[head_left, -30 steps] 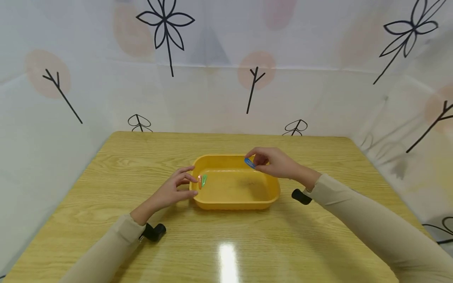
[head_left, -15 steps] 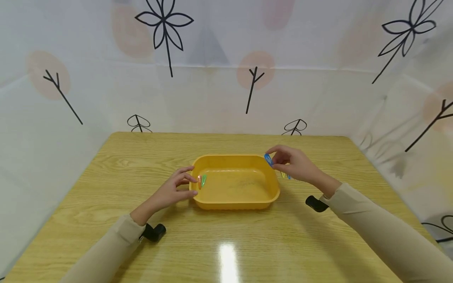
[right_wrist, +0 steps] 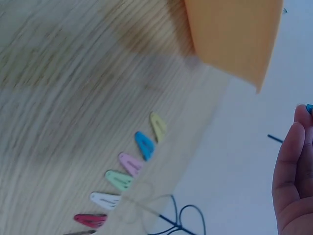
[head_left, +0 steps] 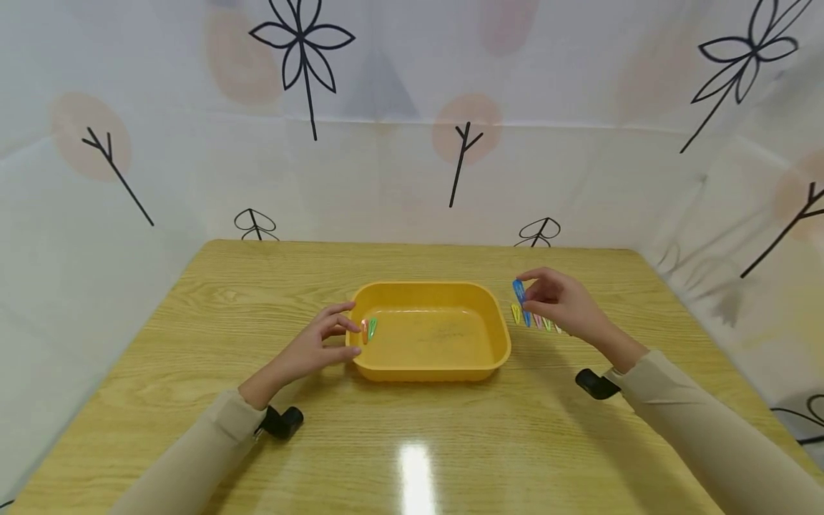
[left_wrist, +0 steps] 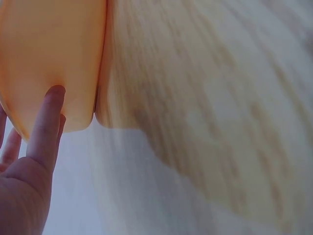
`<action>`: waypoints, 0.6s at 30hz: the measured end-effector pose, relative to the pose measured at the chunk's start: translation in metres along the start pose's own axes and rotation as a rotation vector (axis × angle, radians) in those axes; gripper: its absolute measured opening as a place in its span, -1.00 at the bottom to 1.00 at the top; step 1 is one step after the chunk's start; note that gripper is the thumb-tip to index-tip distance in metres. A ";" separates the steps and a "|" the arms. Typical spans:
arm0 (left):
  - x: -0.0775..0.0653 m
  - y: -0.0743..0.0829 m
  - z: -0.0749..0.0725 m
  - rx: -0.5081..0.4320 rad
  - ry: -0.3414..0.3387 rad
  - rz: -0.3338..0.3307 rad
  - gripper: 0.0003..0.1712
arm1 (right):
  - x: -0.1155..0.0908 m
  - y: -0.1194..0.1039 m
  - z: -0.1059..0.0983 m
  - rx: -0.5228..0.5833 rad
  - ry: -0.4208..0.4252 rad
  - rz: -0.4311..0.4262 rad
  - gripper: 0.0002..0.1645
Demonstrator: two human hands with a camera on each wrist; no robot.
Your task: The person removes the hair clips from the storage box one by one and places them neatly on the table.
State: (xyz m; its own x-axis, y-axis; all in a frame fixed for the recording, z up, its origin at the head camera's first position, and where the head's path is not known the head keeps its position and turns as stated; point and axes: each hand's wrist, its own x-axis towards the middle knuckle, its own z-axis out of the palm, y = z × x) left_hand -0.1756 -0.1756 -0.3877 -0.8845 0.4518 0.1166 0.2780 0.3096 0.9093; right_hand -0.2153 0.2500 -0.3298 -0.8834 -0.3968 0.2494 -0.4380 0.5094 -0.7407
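Note:
My right hand (head_left: 560, 304) pinches a blue snap hair clip (head_left: 518, 289) between thumb and fingers, held up just right of the yellow plastic tub (head_left: 425, 374). Only a sliver of that clip (right_wrist: 309, 108) shows in the right wrist view. My left hand (head_left: 318, 342) rests at the tub's left end, fingers spread and touching the rim. Inside the tub by those fingers lie an orange-red hair clip (head_left: 364, 330) and a green one (head_left: 372, 329). Below the right hand, a row of clips lies on the table, starting with a yellow clip (head_left: 516, 313).
In the right wrist view the row continues with a blue clip (right_wrist: 145, 145), a pink clip (right_wrist: 130, 163), a green clip (right_wrist: 118, 180), a white clip (right_wrist: 104, 199) and a red clip (right_wrist: 90, 220). A patterned cloth (head_left: 386, 179) hangs behind the wooden table (head_left: 360, 443).
My right hand has carried the blue clip rightward from over the tub to above the row, tipping it more upright. More of the row shows now. The left hand stays at the tub.

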 end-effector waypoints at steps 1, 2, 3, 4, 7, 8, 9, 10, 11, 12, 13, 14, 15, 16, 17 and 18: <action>0.000 0.000 0.000 0.003 0.000 0.004 -0.62 | -0.002 0.002 -0.001 0.008 0.007 0.008 -0.53; 0.000 -0.001 0.000 0.008 0.001 0.009 -0.62 | -0.003 0.005 -0.003 0.017 0.013 0.013 -0.53; 0.000 -0.001 0.000 0.012 0.002 0.011 -0.61 | -0.004 0.007 -0.005 0.027 0.019 0.020 -0.53; 0.001 -0.001 0.000 0.015 0.003 0.010 -0.61 | -0.006 0.010 -0.006 0.035 0.026 0.032 -0.53; 0.001 -0.002 0.000 0.021 0.004 0.003 -0.61 | -0.009 0.018 -0.011 0.056 0.035 0.058 -0.54; 0.001 -0.002 0.000 0.021 0.005 -0.002 -0.61 | -0.011 0.021 -0.013 0.052 0.039 0.065 -0.54; 0.001 -0.002 0.000 0.017 0.004 -0.007 -0.62 | -0.012 0.023 -0.014 0.056 0.040 0.071 -0.54; 0.001 -0.002 0.000 0.013 0.004 -0.009 -0.61 | -0.013 0.026 -0.016 0.056 0.043 0.077 -0.54; 0.001 -0.002 0.000 0.011 0.003 -0.008 -0.61 | -0.014 0.029 -0.017 0.056 0.046 0.081 -0.54; 0.001 -0.002 -0.001 0.007 0.001 -0.007 -0.61 | -0.015 0.031 -0.019 0.048 0.052 0.088 -0.54; 0.001 -0.002 -0.001 0.005 -0.001 -0.003 -0.62 | -0.016 0.033 -0.020 0.043 0.056 0.096 -0.54; 0.001 -0.002 -0.001 0.001 -0.003 0.000 -0.62 | -0.017 0.036 -0.022 0.034 0.062 0.105 -0.53; 0.001 -0.001 -0.001 -0.002 -0.005 0.002 -0.62 | -0.018 0.038 -0.023 0.034 0.064 0.116 -0.53; 0.000 -0.001 -0.001 -0.006 -0.005 -0.001 -0.62 | -0.019 0.041 -0.024 0.025 0.070 0.129 -0.53; 0.000 -0.001 -0.001 -0.007 -0.006 -0.002 -0.62 | -0.021 0.043 -0.025 0.024 0.070 0.139 -0.53; 0.000 -0.001 -0.001 -0.011 -0.007 -0.005 -0.61 | -0.022 0.046 -0.027 0.023 0.072 0.150 -0.53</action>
State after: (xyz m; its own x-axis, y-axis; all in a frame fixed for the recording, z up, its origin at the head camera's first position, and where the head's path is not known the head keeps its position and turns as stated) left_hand -0.1766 -0.1763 -0.3884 -0.8833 0.4559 0.1094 0.2695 0.3028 0.9142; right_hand -0.2206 0.3024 -0.3525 -0.9485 -0.2617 0.1788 -0.2975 0.5408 -0.7868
